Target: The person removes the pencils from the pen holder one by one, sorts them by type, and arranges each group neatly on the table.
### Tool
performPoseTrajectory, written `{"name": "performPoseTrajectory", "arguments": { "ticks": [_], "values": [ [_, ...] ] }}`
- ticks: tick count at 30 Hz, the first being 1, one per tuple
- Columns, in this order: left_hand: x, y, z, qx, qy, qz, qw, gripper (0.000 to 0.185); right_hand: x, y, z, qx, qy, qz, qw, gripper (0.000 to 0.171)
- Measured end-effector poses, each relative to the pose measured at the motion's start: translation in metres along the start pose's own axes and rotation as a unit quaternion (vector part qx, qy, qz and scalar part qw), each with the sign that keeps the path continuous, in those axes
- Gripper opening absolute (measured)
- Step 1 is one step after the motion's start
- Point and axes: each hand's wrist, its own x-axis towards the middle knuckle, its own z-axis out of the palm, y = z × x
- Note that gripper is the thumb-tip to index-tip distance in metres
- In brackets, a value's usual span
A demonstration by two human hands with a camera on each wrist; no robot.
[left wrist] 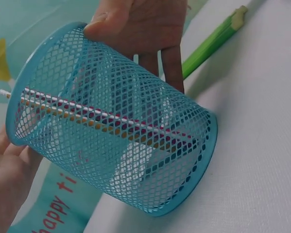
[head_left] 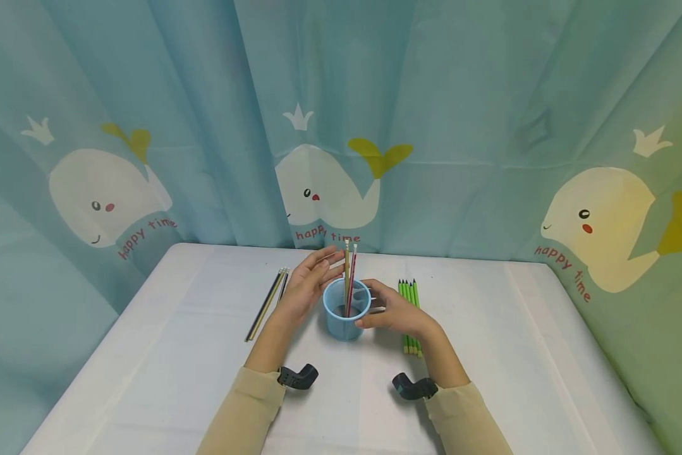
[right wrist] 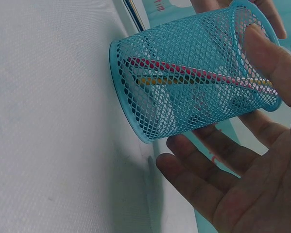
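The blue mesh pencil cup (head_left: 346, 314) stands upright between both hands, its pencils (head_left: 349, 278) pointing straight up. The right hand (head_left: 397, 313) holds its rim with a curled thumb; the left hand (head_left: 306, 284), fingers straight, lies just beside it

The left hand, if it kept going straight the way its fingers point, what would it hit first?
Probably the two pencils standing in the blue mesh pencil cup: the left hand lies open beside the rim, fingertips aimed at them. Depth is unclear; it might pass just behind.

A white table (head_left: 176, 354) with a faintly creased cover stood before a pale blue curtain (head_left: 466, 82) that filled the whole backdrop. The curtain hung in soft folds, printed with cream whales (head_left: 326, 186), small crowns and red "happy time" lettering. Lighting was even.
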Motion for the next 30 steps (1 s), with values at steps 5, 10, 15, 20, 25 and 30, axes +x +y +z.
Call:
{"name": "performPoseTrajectory", "arguments": {
  "ticks": [5,10,15,20,25,30],
  "values": [
    [-0.002,0.003,0.001,0.051,0.013,-0.006,0.9986,0.044,0.0,0.0,0.0,-0.003,-0.002,0.002,1.0,0.073],
    [-0.004,0.005,-0.002,0.088,0.038,0.014,0.9953,0.043,0.001,0.001,-0.001,-0.004,-0.002,0.001,1.0,0.072],
    [-0.005,0.007,-0.003,0.116,0.032,0.028,0.9923,0.05,0.0,0.0,0.0,-0.009,0.001,0.001,1.0,0.072],
    [-0.006,0.009,-0.001,0.128,0.041,0.038,0.9901,0.052,0.001,0.001,0.0,-0.009,0.002,0.0,1.0,0.071],
    [-0.007,0.013,0.001,0.137,0.058,0.066,0.9867,0.049,0.001,0.001,0.0,-0.006,0.002,-0.001,1.0,0.071],
    [-0.008,0.018,0.002,0.116,0.068,0.089,0.9869,0.047,0.002,0.002,0.0,-0.006,0.002,0.003,1.0,0.072]
  ]
}}
